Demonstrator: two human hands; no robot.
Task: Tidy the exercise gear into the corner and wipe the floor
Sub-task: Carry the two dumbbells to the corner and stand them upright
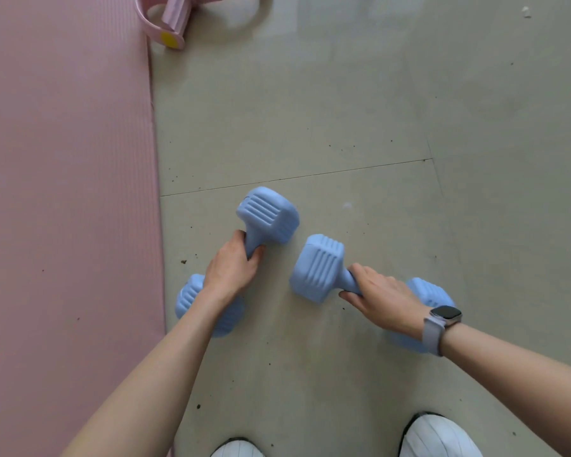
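Observation:
Two light blue dumbbells lie on the grey floor point(360, 110) in front of me. My left hand point(231, 267) is wrapped around the handle of the left dumbbell point(267, 214), whose near head sits by the mat's edge. My right hand point(381, 296), with a watch on its wrist, grips the handle of the right dumbbell point(318, 267); its far head is partly hidden behind my wrist. Whether the dumbbells rest on the floor or hang just above it I cannot tell.
A pink exercise mat point(63, 192) covers the floor on the left. A pink pedal pull-band point(170, 24) with a yellow spot lies at the top beside the mat. Dark specks of dirt dot the floor. My two white shoes point(439, 437) stand at the bottom edge.

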